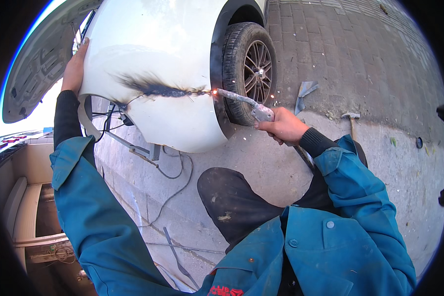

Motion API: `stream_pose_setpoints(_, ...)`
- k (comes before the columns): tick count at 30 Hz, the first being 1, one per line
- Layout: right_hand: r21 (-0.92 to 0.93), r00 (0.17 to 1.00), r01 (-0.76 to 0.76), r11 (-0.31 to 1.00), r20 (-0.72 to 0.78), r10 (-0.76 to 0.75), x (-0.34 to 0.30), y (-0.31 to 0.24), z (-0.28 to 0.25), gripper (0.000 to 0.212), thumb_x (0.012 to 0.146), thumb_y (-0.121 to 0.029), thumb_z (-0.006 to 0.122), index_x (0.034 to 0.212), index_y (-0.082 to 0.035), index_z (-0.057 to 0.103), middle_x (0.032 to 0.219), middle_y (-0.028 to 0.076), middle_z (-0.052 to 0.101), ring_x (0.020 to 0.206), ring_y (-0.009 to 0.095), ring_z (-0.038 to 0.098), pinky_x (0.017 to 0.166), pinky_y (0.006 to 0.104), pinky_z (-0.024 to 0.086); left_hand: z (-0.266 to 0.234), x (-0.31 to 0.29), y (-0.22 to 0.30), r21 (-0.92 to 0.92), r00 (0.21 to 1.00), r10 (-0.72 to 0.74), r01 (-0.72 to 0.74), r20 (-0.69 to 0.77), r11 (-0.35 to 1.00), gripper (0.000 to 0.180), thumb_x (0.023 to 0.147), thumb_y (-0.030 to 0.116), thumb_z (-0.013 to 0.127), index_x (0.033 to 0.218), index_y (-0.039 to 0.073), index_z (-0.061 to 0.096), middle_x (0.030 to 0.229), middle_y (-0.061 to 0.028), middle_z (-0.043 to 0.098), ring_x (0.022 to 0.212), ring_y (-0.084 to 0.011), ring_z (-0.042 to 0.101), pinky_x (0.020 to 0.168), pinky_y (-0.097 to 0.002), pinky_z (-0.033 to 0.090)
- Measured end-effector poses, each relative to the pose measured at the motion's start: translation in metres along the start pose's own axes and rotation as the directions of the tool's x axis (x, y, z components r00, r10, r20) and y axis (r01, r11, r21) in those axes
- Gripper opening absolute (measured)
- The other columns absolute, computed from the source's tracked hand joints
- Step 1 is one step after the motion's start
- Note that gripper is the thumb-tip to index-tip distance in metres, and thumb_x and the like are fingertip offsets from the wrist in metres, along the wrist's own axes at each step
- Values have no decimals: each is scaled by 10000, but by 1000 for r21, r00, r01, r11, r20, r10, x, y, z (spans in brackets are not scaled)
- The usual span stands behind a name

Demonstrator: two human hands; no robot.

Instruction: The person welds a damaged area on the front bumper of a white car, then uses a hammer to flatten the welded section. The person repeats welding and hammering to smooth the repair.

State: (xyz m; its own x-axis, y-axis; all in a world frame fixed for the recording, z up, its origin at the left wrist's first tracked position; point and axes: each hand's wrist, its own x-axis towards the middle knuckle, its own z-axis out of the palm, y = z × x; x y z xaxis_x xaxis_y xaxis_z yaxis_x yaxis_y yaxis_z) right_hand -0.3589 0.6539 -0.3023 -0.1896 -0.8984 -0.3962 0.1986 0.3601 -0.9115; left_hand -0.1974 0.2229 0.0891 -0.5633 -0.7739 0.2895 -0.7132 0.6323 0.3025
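Note:
My right hand (287, 127) is closed round the handle of a gooseneck torch (238, 97). The torch's tip glows orange at the wheel-arch edge of a white car fender (170, 121). From that edge a black scorched line (163, 91) runs left across the fender, with soot fanning out at its far left end. My left hand (75, 68) grips the fender's left edge, its fingers partly hidden by the panel. A few sparks show near the tip and beside the wheel (254, 71).
The raised hood (44, 54) stands at upper left. A hammer (351, 117) and a bent metal scrap (305, 93) lie on the ground at right. Cables (175, 195) and a thin dark strip (175, 254) lie on the concrete. My bent knee (232, 197) is below the fender.

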Motion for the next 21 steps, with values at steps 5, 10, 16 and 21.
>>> stream_pose_setpoints(5, 3, 1000, -1, 1000, 2, 1, -1, -2, 0, 321, 1024, -292, 769, 882, -43, 625, 628, 10, 582, 465, 102, 557, 417, 288, 452, 1, -3, 2, -31, 1000, -24, 24, 1, 999, 1034, 949, 855, 541, 1474, -29, 642, 1265, -192, 746, 1100, -249, 707, 1022, -346, 500)
stream_pose_setpoints(10, -19, 1000, 2, 1000, -5, -2, -2, -3, 0, 324, 1023, -291, 766, 863, -46, 629, 625, 15, 588, 464, 107, 559, 419, 293, 455, 0, -2, 0, -15, 1000, 13, -13, -4, 1000, 1036, 945, 860, 545, 1459, -33, 651, 1244, -187, 749, 1082, -245, 707, 1009, -345, 505)
stream_pose_setpoints(16, -17, 1000, -5, 1000, 0, 5, 0, -2, -1, 344, 996, -324, 779, 908, -11, 667, 647, 24, 597, 468, 116, 568, 421, 303, 474, -1, 0, -1, -26, 1000, -2, 3, 16, 1000, 1042, 942, 867, 541, 1453, -34, 651, 1231, -188, 750, 1079, -249, 709, 1012, -349, 505)
stream_pose_setpoints(21, -18, 1000, -6, 1000, 3, 6, 1, 0, -1, 338, 998, -320, 778, 922, -10, 667, 646, 20, 590, 465, 114, 564, 421, 303, 472, 2, -2, 0, -16, 1000, -10, 10, -4, 1000, 1053, 942, 876, 527, 1462, -32, 644, 1227, -193, 750, 1077, -252, 709, 1014, -353, 503)
